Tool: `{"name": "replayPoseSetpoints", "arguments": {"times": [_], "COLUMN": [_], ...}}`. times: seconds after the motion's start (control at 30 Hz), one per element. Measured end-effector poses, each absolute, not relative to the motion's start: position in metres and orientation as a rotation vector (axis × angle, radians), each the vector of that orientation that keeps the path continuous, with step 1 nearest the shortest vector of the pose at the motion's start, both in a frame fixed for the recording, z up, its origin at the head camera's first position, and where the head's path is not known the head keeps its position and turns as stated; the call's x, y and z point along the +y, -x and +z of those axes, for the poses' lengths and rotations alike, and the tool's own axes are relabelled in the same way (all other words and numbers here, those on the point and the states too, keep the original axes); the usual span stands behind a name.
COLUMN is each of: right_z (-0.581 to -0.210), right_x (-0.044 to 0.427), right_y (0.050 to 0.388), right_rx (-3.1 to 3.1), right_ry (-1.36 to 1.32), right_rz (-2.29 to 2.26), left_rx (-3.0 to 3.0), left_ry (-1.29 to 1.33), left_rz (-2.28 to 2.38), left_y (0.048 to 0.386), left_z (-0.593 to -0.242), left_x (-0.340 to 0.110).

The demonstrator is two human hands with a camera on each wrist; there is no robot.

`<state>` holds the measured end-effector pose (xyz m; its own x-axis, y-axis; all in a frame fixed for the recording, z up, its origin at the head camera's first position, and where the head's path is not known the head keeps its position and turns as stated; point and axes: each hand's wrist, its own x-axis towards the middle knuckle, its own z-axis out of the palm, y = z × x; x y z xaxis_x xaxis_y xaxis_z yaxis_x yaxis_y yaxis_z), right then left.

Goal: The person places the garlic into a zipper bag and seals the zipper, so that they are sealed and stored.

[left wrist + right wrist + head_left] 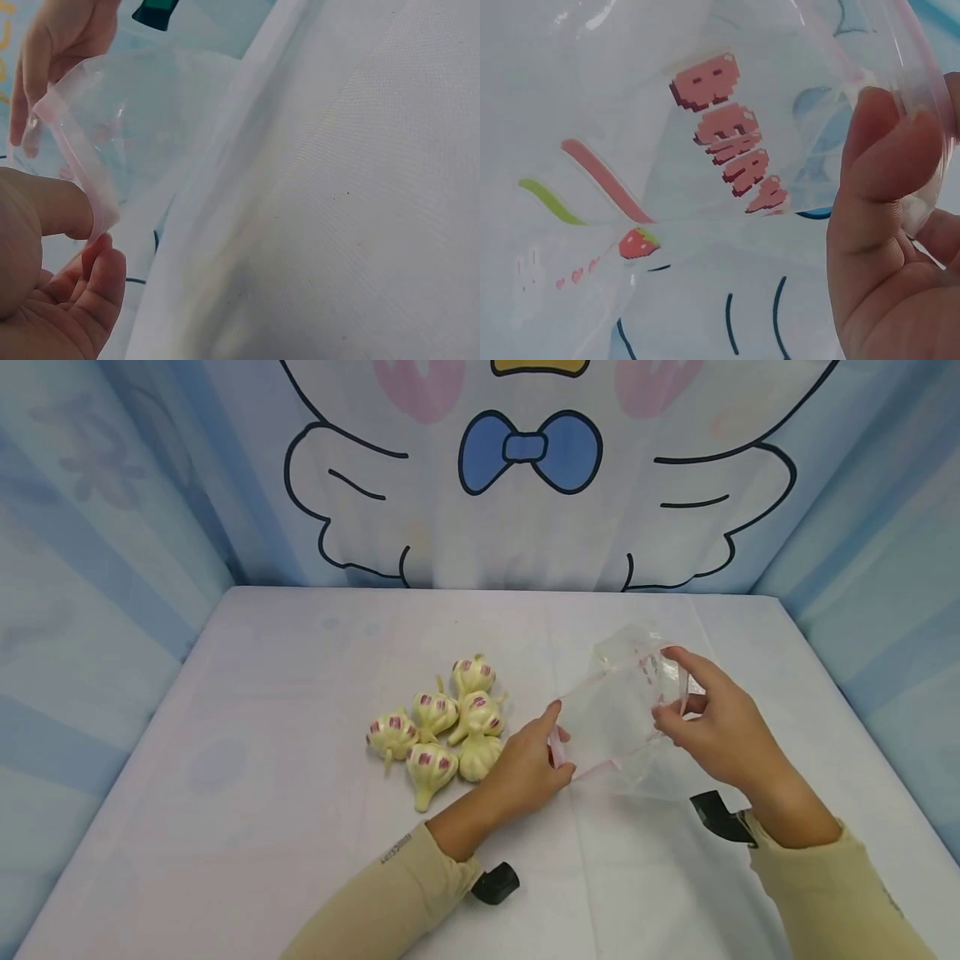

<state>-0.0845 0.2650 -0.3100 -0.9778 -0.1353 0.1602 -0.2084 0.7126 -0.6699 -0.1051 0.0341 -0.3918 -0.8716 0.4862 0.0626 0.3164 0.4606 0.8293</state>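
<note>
A clear plastic bag (611, 714) with pink edging is held above the table between both hands. My left hand (528, 768) pinches its pink edge on the left side; in the left wrist view that hand (52, 262) has thumb and fingers on the pink strip (82, 165). At the bag's right end my right hand (716, 718) grips the rim with thumb and fingers. The right wrist view shows pink lettering (731, 135) and a strawberry print (638, 243) on the bag, beside the right hand (892, 225).
Several garlic bulbs (432, 768) with purple marks lie in a cluster on the white table (262, 735), just left of my left hand. Behind the table hangs a curtain (525, 543) with a blue bow print, and blue-white curtains (90, 610) stand at both sides.
</note>
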Motion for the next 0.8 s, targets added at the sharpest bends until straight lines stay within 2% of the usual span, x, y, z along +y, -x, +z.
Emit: {"name": "replayPoseSetpoints", "arguments": {"times": [0.33,0.53,0.8], "right_z": [-0.311,-0.311,-0.316], "right_x": [0.265,0.268,0.278], "right_y": [0.084,0.081,0.072], "right_rx": [-2.739,-2.743,-2.735], "right_ry": [-0.348,-0.478,-0.528], "right_rz": [0.998,0.854,0.882], "left_rx": [2.54,2.555,2.541], "left_ry": [-0.694,-0.638,-0.618], "left_rz": [1.39,1.418,1.492], "left_y": [0.105,0.107,0.106], "left_z": [-0.39,-0.392,-0.391], "left_x": [0.032,0.028,0.022]}}
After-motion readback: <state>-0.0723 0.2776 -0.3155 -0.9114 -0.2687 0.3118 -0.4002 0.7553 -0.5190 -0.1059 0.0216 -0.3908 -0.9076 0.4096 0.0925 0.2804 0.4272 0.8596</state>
